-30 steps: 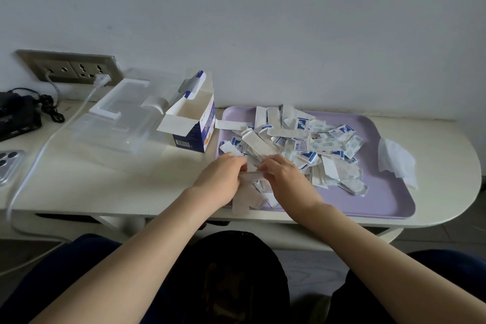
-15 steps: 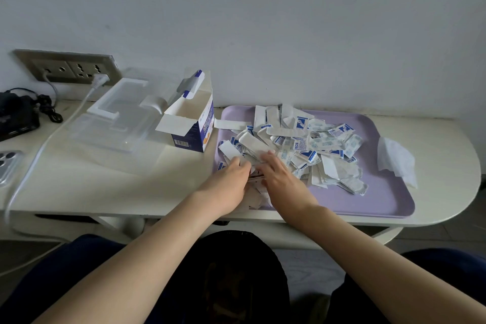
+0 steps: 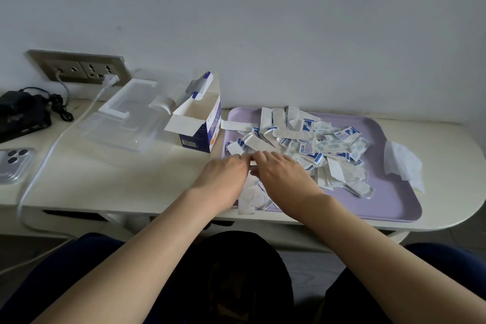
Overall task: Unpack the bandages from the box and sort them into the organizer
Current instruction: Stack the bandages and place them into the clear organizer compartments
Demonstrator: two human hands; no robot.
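A heap of white and blue-printed bandages (image 3: 310,144) lies on the lilac tray (image 3: 389,200). The opened bandage box (image 3: 202,126) stands just left of the tray, flaps up. Further left sits the clear plastic organizer (image 3: 131,118), its lid leaning behind it. My left hand (image 3: 226,173) and my right hand (image 3: 284,173) lie palm down side by side on the near-left part of the heap, fingers stretched forward and touching each other. A few plain white bandages (image 3: 248,201) stick out from under my hands over the tray's front edge. What is under my palms is hidden.
A crumpled white tissue (image 3: 402,166) rests on the tray's right rim. At the far left are a phone (image 3: 13,163), a black device (image 3: 21,113) and a white cable (image 3: 52,150) running from the wall socket (image 3: 79,68) off the table's front edge.
My hands held a small stack of bandages raised near the tray's front. They have since moved forward and down, and now lie flat on the heap.
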